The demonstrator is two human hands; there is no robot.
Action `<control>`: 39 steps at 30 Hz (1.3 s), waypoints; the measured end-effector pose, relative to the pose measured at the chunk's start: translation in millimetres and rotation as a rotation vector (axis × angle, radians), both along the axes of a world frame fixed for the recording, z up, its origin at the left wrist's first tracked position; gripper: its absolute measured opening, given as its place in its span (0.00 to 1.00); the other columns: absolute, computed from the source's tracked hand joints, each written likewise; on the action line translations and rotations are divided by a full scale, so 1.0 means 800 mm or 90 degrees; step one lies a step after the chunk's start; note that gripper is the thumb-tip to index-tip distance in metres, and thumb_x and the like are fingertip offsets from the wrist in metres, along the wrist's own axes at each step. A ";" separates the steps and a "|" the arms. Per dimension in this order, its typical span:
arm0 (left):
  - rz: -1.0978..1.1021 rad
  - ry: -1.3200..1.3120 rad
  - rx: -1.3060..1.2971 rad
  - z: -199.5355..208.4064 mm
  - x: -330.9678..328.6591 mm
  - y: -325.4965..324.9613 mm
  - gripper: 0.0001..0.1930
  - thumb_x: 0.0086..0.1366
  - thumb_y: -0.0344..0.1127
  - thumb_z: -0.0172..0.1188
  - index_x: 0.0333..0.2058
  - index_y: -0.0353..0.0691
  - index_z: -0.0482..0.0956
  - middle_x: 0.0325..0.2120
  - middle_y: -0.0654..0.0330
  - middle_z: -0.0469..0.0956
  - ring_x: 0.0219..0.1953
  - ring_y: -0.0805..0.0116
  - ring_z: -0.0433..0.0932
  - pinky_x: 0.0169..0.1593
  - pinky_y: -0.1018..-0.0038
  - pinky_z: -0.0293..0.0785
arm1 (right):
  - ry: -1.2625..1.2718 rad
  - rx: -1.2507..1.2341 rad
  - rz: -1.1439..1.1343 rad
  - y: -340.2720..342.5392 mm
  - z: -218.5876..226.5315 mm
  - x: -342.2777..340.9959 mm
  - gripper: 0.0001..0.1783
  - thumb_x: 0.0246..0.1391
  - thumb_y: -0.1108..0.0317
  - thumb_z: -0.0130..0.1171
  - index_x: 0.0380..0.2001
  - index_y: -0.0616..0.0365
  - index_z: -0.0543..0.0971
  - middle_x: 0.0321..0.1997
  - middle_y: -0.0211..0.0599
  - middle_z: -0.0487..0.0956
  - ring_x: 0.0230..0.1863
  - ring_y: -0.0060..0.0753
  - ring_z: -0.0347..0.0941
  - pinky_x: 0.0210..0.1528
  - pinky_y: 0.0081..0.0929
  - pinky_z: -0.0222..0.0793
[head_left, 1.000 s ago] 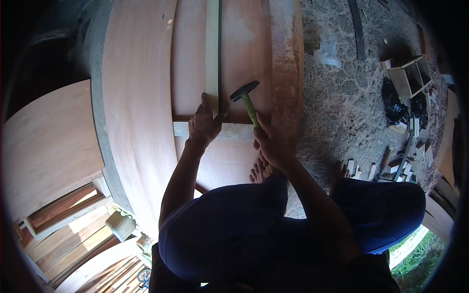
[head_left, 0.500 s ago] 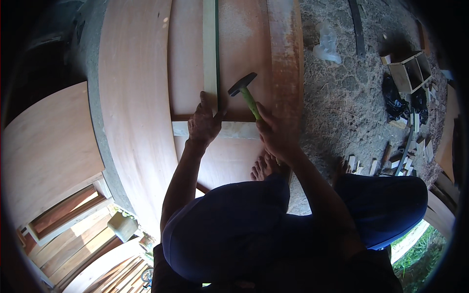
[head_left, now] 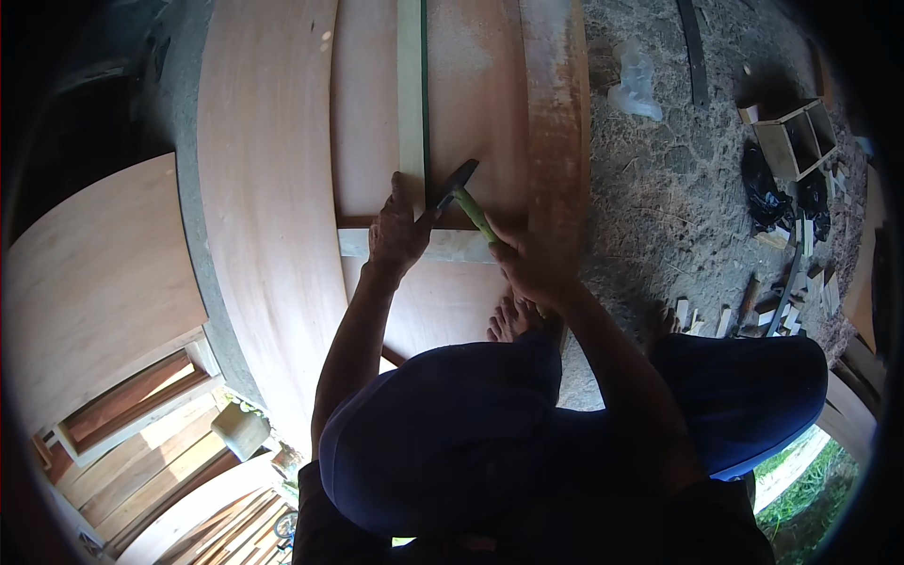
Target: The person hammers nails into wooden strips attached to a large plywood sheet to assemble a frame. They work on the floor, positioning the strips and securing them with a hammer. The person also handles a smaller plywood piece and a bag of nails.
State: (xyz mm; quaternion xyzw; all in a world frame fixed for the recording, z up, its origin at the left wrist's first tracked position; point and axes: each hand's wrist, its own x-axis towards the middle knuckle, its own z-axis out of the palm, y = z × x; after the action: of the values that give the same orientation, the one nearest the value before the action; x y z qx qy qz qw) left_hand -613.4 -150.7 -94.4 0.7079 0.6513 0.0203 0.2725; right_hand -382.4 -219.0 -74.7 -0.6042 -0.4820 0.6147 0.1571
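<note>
My right hand [head_left: 535, 266] is wrapped round the green handle of a hammer [head_left: 476, 215]. Its dark head is tilted, with the lower end close beside my left thumb. My left hand [head_left: 400, 235] grips the near end of a long pale wooden strip [head_left: 411, 94], the index finger along it and the thumb at its right side. Whether a nail is between those fingers, I cannot make out. Just under that hand a pale crosspiece [head_left: 461, 246] runs across the brown wooden panel [head_left: 476, 104] on which the strip lies.
My bare foot [head_left: 513, 318] rests on the panel's right side. Rough ground to the right holds a clear plastic bag [head_left: 637, 87], a divided wooden box [head_left: 797, 139], black plastic [head_left: 765, 193] and several wood offcuts [head_left: 723, 322]. At left lies another wooden sheet [head_left: 104, 292].
The hammer head has come down and to the left, close to my left thumb. My left hand stays at the strip's end. The whole view has shifted slightly.
</note>
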 end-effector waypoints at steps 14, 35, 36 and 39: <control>0.019 -0.165 -0.200 0.010 -0.037 0.014 0.19 0.60 0.37 0.64 0.49 0.40 0.76 0.20 0.70 0.60 0.24 0.79 0.60 0.29 0.76 0.61 | 0.090 -0.002 -0.271 0.010 0.052 0.009 0.30 0.66 0.64 0.48 0.69 0.58 0.61 0.27 0.47 0.78 0.29 0.37 0.79 0.37 0.39 0.73; 0.025 -0.123 -0.198 0.017 -0.029 0.013 0.24 0.60 0.36 0.63 0.54 0.37 0.70 0.23 0.65 0.65 0.27 0.74 0.64 0.34 0.72 0.68 | 0.066 0.080 -0.367 0.037 0.036 0.030 0.28 0.67 0.56 0.51 0.68 0.49 0.66 0.49 0.58 0.79 0.48 0.53 0.79 0.54 0.47 0.71; 0.017 -0.150 -0.191 0.013 -0.026 0.015 0.27 0.60 0.35 0.63 0.57 0.37 0.69 0.23 0.63 0.66 0.28 0.73 0.65 0.35 0.71 0.70 | -0.058 0.152 -0.293 0.017 0.007 0.019 0.28 0.68 0.57 0.50 0.68 0.48 0.65 0.46 0.55 0.80 0.44 0.48 0.80 0.49 0.45 0.73; -0.011 -0.190 -0.152 0.005 -0.040 0.014 0.32 0.60 0.35 0.62 0.63 0.38 0.63 0.30 0.56 0.71 0.33 0.66 0.71 0.42 0.68 0.71 | -0.051 0.090 0.005 0.000 -0.012 0.005 0.27 0.69 0.59 0.47 0.70 0.47 0.62 0.43 0.52 0.81 0.36 0.40 0.81 0.41 0.43 0.76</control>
State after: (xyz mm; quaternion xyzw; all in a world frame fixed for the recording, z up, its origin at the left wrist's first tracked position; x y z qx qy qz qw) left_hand -645.6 -139.1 -90.7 0.6651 0.5954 0.0458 0.4483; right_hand -378.7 -218.6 -84.1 -0.6138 -0.5324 0.5553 0.1775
